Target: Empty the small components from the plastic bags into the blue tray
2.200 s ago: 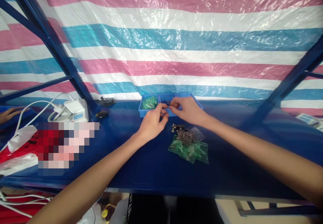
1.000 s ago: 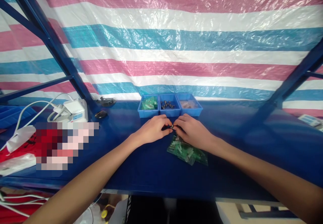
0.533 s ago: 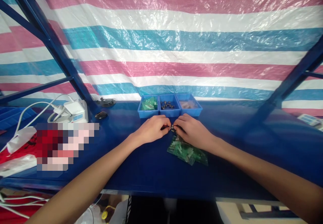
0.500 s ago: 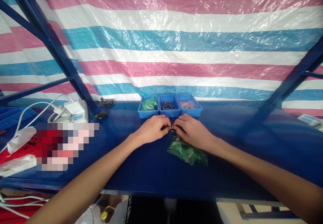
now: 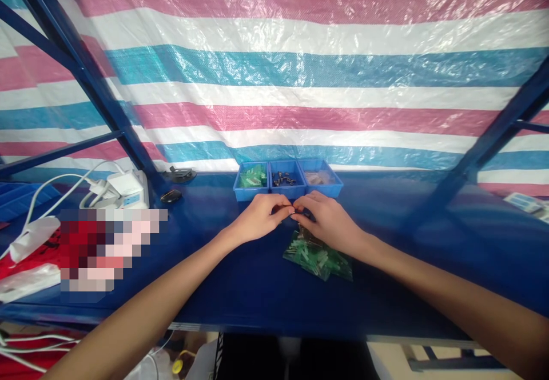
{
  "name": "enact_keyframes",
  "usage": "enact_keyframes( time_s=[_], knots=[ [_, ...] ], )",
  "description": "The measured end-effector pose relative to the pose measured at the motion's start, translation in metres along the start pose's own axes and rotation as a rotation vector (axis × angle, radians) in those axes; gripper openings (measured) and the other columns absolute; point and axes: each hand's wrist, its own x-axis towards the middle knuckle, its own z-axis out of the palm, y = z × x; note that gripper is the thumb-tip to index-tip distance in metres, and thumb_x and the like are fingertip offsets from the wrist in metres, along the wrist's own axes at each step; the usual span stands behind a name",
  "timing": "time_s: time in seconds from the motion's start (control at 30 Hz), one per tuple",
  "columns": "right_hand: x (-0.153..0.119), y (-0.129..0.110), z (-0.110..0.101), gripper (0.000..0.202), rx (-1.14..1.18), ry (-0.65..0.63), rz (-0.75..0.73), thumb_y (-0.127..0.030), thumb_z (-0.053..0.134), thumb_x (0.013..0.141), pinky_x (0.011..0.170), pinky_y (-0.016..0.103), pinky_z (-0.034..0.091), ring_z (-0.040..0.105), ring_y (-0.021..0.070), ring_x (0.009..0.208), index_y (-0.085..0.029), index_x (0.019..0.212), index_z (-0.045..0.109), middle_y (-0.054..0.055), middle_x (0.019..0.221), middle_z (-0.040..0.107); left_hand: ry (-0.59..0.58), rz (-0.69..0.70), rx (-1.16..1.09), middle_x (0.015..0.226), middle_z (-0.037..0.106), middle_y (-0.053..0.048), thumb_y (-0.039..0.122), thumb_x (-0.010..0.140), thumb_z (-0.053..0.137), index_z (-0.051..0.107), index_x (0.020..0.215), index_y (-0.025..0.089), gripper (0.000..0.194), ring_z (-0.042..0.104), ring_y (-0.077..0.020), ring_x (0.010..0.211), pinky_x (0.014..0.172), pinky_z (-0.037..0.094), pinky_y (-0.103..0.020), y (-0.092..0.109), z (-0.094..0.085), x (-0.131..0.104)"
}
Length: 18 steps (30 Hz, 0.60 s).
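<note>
My left hand [image 5: 266, 216] and my right hand [image 5: 318, 215] meet fingertip to fingertip just in front of the blue bins. Both are pinched closed; whatever sits between the fingertips is too small and hidden to name. Under and in front of my right hand lies a clear bag of green pieces [image 5: 317, 259]. Behind the hands stand three joined bins: the left bin [image 5: 252, 195] holds green pieces, the middle bin [image 5: 288, 193] small dark metallic parts, and the right bin [image 5: 329, 190] clear or pale packets.
A black mouse-like object [image 5: 171, 196] and a dark flat item [image 5: 182, 174] lie at the back left. Further left are a white power strip [image 5: 136, 197] with cables and red cloth [image 5: 34, 254]. Blue frame posts rise at both sides.
The fingertips have closed together over the small metallic part that showed between them before. The bag and bins have stayed in place.
</note>
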Motion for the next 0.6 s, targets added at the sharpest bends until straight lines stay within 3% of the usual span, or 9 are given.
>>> enact_keyframes(
  time_s=[0.23, 0.6],
  knots=[
    [-0.0004, -0.005, -0.0022, 0.012, -0.017, 0.008, 0.012, -0.024, 0.054, 0.1, 0.07, 0.034, 0.046, 0.062, 0.0237, 0.087, -0.018, 0.103, 0.063, 0.008, 0.093, 0.069, 0.011, 0.028, 0.041, 0.08, 0.069, 0.0, 0.026, 0.098, 0.052, 0.073, 0.093, 0.019, 0.023, 0.057, -0.0122, 0.067, 0.061, 0.039, -0.025, 0.0014, -0.0039, 0.0008],
    [0.0022, 0.0006, -0.0006, 0.016, 0.026, 0.053, 0.063, -0.015, 0.05, 0.095, 0.079, 0.035, 0.048, 0.064, 0.0246, 0.094, -0.02, 0.103, 0.062, 0.008, 0.098, 0.07, 0.044, 0.134, 0.145, 0.09, 0.066, -0.002, 0.022, 0.095, 0.056, 0.066, 0.103, 0.02, 0.013, 0.061, -0.0149, 0.078, 0.069, 0.047, -0.026, -0.0026, 0.0028, -0.0015]
  ],
)
